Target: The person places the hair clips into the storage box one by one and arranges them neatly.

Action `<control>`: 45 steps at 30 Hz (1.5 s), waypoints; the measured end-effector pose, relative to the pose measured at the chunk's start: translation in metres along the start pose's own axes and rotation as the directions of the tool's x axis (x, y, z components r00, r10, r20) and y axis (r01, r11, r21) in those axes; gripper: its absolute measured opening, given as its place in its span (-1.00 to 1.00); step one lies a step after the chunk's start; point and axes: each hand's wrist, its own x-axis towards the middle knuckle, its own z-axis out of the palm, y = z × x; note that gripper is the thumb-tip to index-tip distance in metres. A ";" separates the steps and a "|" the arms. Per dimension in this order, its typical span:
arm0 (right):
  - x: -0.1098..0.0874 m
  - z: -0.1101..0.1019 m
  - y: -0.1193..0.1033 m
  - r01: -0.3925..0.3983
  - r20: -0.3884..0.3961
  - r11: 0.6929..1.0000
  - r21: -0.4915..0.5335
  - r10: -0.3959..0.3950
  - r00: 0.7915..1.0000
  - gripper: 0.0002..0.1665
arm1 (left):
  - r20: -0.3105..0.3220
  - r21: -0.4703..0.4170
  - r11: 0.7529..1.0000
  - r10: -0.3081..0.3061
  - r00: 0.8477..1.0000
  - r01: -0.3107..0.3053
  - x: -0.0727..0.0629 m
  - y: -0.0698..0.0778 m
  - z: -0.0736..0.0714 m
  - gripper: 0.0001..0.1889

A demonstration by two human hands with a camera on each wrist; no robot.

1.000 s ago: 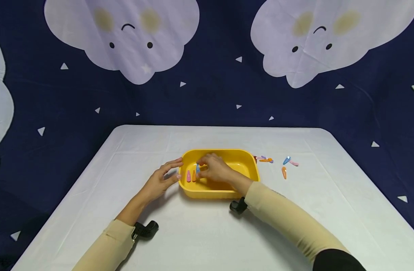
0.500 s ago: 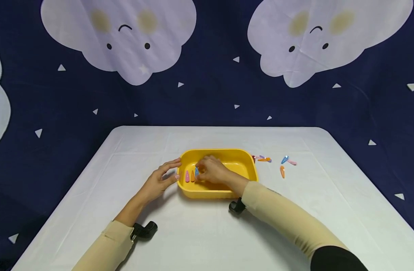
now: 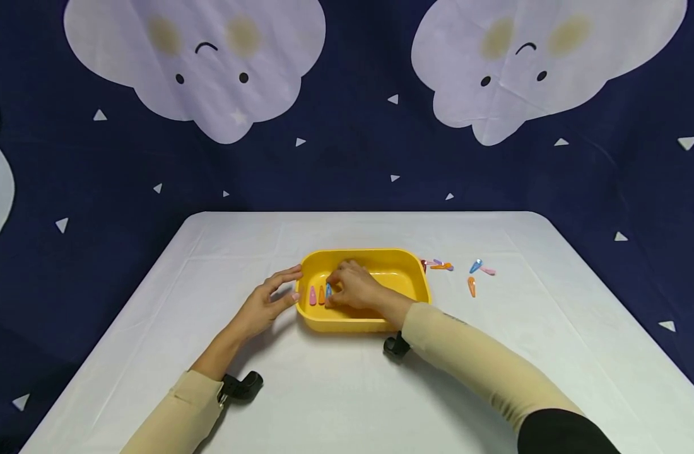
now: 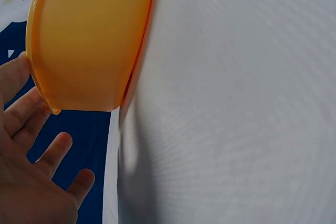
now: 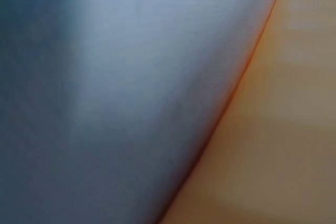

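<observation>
The spread left hand (image 3: 264,302) is held against a yellow rectangular plastic tray (image 3: 400,281); inside, beside a pink teardrop hair clip (image 3: 313,296) and an orange clip (image 3: 321,295), a partly hidden blue clip (image 3: 328,291) is pinched by the right hand (image 3: 355,287). Rightward, multicoloured clips (image 3: 472,287) are scattered on the white worktop (image 3: 330,391).

The right hand (image 3: 355,287) is blocking the middle of the yellow tray (image 3: 352,325), the left hand (image 3: 264,304) its left end. Room is lying inside, far right.

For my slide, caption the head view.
Right hand pinches a blue clip beside an orange clip and pink clip in a yellow tray; left hand touches the tray.
</observation>
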 end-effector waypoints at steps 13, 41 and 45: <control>0.000 0.001 -0.001 0.006 0.003 1.000 -0.017 -0.006 1.000 -0.42 | 0.005 -0.018 1.000 -0.014 1.000 0.014 -0.001 -0.001 -0.001 -0.53; 0.001 0.000 -0.001 -0.004 0.024 1.000 -0.022 0.005 1.000 -0.35 | 0.008 -0.017 1.000 -0.011 1.000 0.011 -0.002 -0.001 -0.002 -0.54; -0.001 -0.004 -0.002 -0.001 0.017 1.000 -0.013 0.001 1.000 -0.37 | 0.007 -0.015 1.000 -0.009 1.000 0.009 -0.001 -0.001 -0.001 -0.54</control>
